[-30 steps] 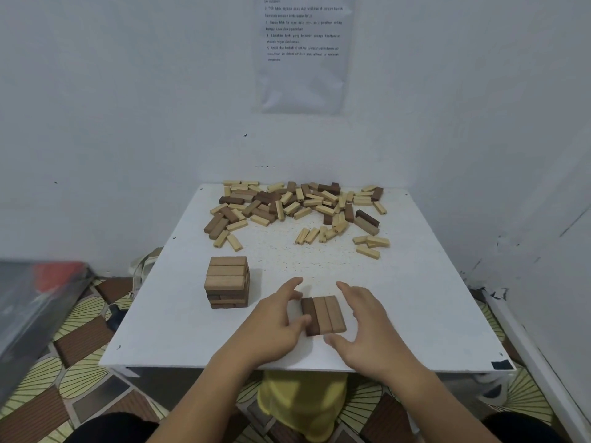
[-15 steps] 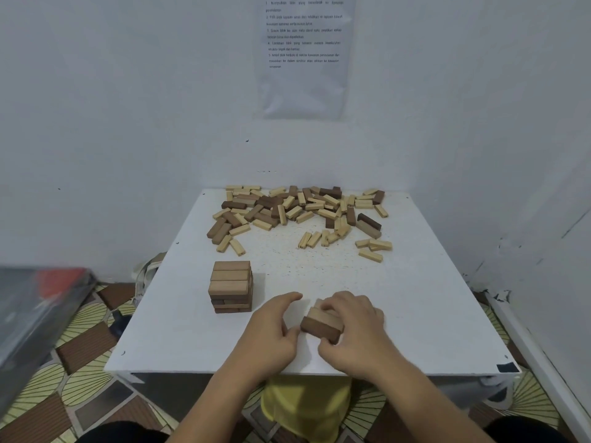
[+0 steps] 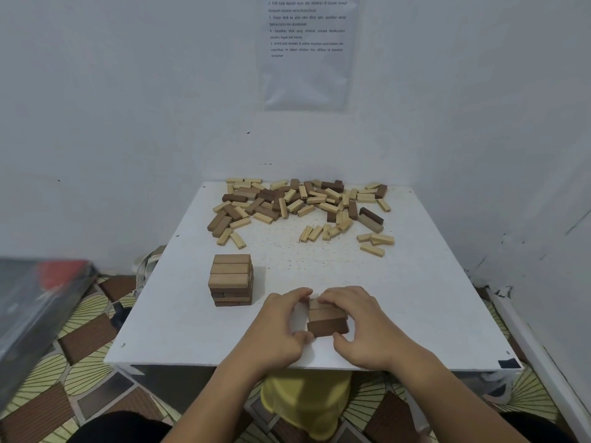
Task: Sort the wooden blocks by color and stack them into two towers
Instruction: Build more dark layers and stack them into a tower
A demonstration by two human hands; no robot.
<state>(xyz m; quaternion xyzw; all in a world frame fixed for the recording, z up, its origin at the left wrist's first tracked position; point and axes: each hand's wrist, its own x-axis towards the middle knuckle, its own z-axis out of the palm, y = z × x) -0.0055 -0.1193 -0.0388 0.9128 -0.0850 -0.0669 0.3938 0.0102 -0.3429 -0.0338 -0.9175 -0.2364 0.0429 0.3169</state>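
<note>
Three brown blocks sit side by side as one row near the front of the white table, turned crosswise. My left hand grips the row's left end with thumb and fingers curled. My right hand grips the right end, fingers over the top. A brown tower several layers high stands to the left of the hands. A loose pile of light and dark blocks covers the table's far side.
Walls close in behind and to the right of the table. A few light blocks lie apart at the right of the pile. A dark blurred object sits at the left over the patterned floor.
Both hands closed on the three-block row, which lay flat pointing away, and turned it crosswise; it now sits between curled fingers.
</note>
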